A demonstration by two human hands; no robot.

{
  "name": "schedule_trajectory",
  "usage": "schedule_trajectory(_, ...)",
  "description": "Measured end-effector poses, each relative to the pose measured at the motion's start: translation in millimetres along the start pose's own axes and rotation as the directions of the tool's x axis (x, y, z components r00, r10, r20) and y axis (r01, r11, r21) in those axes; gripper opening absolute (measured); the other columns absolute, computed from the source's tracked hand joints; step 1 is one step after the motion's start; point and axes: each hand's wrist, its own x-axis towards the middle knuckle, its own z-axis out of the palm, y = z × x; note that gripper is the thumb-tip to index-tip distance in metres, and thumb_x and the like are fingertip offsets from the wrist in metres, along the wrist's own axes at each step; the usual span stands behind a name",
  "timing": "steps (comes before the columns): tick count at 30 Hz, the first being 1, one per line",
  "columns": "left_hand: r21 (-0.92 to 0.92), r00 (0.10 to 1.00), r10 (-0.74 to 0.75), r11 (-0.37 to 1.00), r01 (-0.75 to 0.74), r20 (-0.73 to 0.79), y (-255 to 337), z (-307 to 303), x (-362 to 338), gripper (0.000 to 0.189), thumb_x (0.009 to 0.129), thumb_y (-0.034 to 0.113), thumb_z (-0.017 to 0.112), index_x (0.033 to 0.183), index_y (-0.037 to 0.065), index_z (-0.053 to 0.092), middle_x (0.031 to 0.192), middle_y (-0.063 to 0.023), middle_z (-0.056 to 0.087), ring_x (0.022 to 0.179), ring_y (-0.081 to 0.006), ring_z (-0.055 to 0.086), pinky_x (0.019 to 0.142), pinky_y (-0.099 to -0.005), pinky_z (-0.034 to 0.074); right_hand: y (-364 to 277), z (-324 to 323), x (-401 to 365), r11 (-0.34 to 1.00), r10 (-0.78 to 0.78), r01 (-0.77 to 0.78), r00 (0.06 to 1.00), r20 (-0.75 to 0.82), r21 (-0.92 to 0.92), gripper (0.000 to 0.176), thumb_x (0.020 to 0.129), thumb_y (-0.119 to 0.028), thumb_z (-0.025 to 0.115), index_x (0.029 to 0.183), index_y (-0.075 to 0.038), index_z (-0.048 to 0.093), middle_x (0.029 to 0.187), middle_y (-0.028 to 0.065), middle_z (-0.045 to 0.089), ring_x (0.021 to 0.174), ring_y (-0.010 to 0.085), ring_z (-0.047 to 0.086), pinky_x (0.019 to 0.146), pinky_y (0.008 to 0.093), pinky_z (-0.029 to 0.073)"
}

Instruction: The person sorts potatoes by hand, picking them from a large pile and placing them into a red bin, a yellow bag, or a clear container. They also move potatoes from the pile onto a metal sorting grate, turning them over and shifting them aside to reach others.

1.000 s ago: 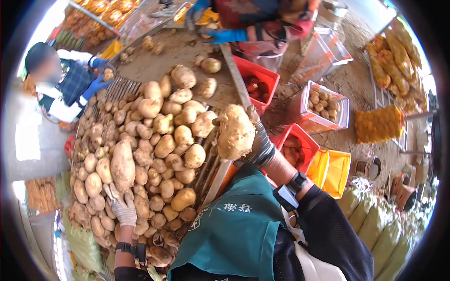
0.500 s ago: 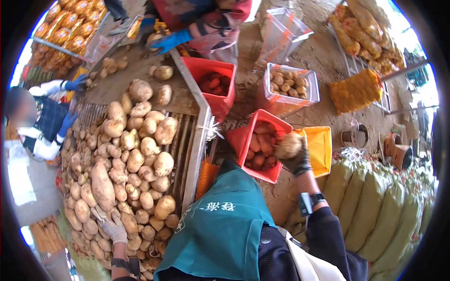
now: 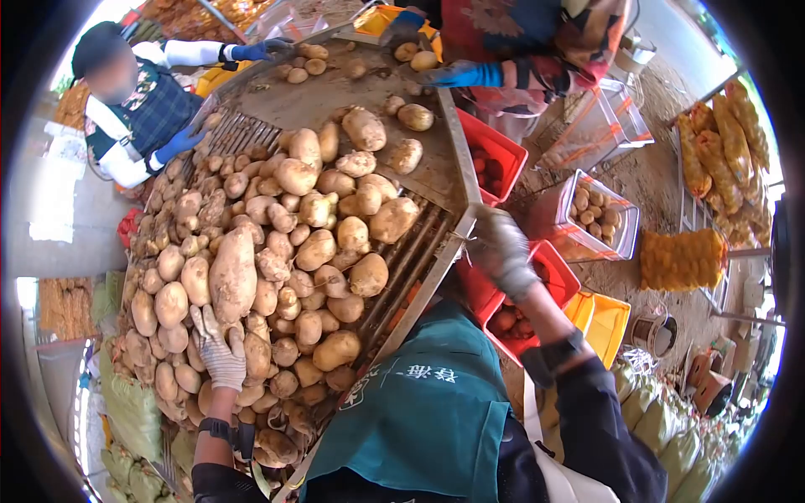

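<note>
My left hand, in a pale glove, rests on the potato pile with its fingers spread. They touch potatoes just below a large, long potato. Around it, many potatoes of mixed sizes cover the slatted table. My right hand, in a dirty glove, is at the table's right metal edge, over the near red basket. Motion blurs its fingers, so its grip cannot be made out. Reddish potatoes lie in that basket, and a yellow basket stands to its right.
Two co-workers stand at the far side; one's blue glove is left, the other's blue glove is at the back. A second red basket and a clear crate of potatoes stand right. Filled sacks line the lower right.
My right hand has moved left from beside the yellow basket, where it held a potato, to the table edge. That potato no longer shows. The view has turned toward the left; my left hand stays on the pile.
</note>
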Motion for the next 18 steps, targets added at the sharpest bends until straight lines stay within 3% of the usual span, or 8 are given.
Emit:
schedule_trajectory(2, -0.007, 1.000, -0.016, 1.000, 0.016, 0.018, 3, -3, 1, 0.066, 0.089, 0.021, 0.055, 0.146, 0.000, 0.028, 0.154, -0.0269, 0.021, 0.136, -0.0456, 0.028, 0.112, -0.0530, 0.023, -103, 22, 28, 0.937, -0.142, 0.196, 0.970, 0.199, -0.288, 0.071, 0.077, -0.024, 0.075, 0.139, -0.009, 0.045, 0.139, 0.0194, 0.046, 0.128, 0.0351, 0.045, 0.102, 0.0438, 0.042)
schedule_trajectory(6, -0.045, 1.000, -0.017, 0.999, 0.018, 0.019, 4, -4, 3, 0.067, 0.088, 0.020, 0.055, 0.146, -0.001, 0.029, 0.154, -0.0264, 0.022, 0.136, -0.0440, 0.030, 0.114, -0.0532, 0.023, -102, 105, 62, 0.768, -0.122, 0.274, 0.950, 0.289, -0.578, 0.087, 0.071, -0.019, 0.076, 0.146, -0.011, 0.033, 0.147, 0.0235, 0.036, 0.133, 0.0395, 0.038, 0.105, 0.0488, 0.038)
schedule_trajectory(9, -0.027, 1.000, -0.019, 0.999, 0.020, 0.016, 3, -2, 2, 0.068, 0.087, 0.019, 0.056, 0.146, 0.000, 0.028, 0.154, -0.0261, 0.021, 0.136, -0.0444, 0.030, 0.114, -0.0528, 0.022, -117, 76, 77, 0.947, 0.073, 0.058, 0.919, 0.387, -0.316, 0.094, 0.069, -0.027, 0.079, 0.148, -0.014, 0.031, 0.146, 0.0212, 0.038, 0.135, 0.0410, 0.035, 0.106, 0.0544, 0.035)
schedule_trajectory(10, -0.027, 1.000, -0.009, 1.000, 0.010, 0.018, 3, -3, 3, 0.068, 0.087, 0.019, 0.056, 0.146, 0.000, 0.028, 0.154, -0.0261, 0.021, 0.136, -0.0444, 0.030, 0.114, -0.0528, 0.022, -104, 74, 72, 0.999, 0.035, -0.034, 0.972, 0.231, -0.008, 0.094, 0.068, -0.025, 0.081, 0.147, -0.011, 0.032, 0.138, 0.0213, 0.046, 0.126, 0.0398, 0.045, 0.103, 0.0523, 0.039)
schedule_trajectory(11, 0.010, 0.999, -0.028, 1.000, 0.028, 0.025, 3, -4, 2, 0.068, 0.088, 0.019, 0.055, 0.147, 0.000, 0.027, 0.155, -0.0250, 0.020, 0.136, -0.0448, 0.030, 0.113, -0.0514, 0.023, -87, 74, 68, 0.901, 0.044, -0.131, 0.976, 0.214, 0.413, 0.080, 0.075, -0.028, 0.077, 0.141, -0.005, 0.038, 0.124, 0.0164, 0.057, 0.110, 0.0322, 0.058, 0.096, 0.0428, 0.049)
schedule_trajectory(13, 0.036, 0.998, -0.044, 0.998, 0.043, 0.041, 7, -5, 2, 0.066, 0.091, 0.021, 0.052, 0.148, -0.001, 0.026, 0.157, -0.0233, 0.018, 0.136, -0.0441, 0.029, 0.113, -0.0494, 0.023, -64, 45, 47, 0.090, -0.026, -0.546, 0.835, 0.550, 0.833, 0.079, 0.081, -0.043, 0.071, 0.141, -0.004, 0.038, 0.123, 0.0138, 0.058, 0.106, 0.0309, 0.062, 0.092, 0.0441, 0.052)
schedule_trajectory(15, 0.047, 1.000, -0.016, 0.999, 0.015, 0.017, 6, -4, 1, 0.065, 0.093, 0.023, 0.050, 0.149, 0.000, 0.025, 0.156, -0.0236, 0.019, 0.137, -0.0437, 0.029, 0.113, -0.0483, 0.023, -64, 16, 20, -0.351, -0.190, -0.653, 0.751, 0.632, 0.671, 0.083, 0.083, -0.058, 0.064, 0.143, -0.007, 0.039, 0.121, 0.0172, 0.060, 0.104, 0.0349, 0.063, 0.087, 0.0513, 0.053)
schedule_trajectory(18, 0.111, 1.000, 0.001, 0.994, -0.001, 0.005, -6, 4, -2, 0.066, 0.095, 0.024, 0.049, 0.150, 0.001, 0.023, 0.156, -0.0238, 0.019, 0.138, -0.0430, 0.027, 0.114, -0.0475, 0.023, -51, -8, -24, -0.486, -0.158, -0.569, 0.804, 0.574, 0.663, 0.084, 0.083, -0.063, 0.060, 0.145, -0.011, 0.038, 0.122, 0.0206, 0.060, 0.104, 0.0443, 0.061, 0.083, 0.0622, 0.052)
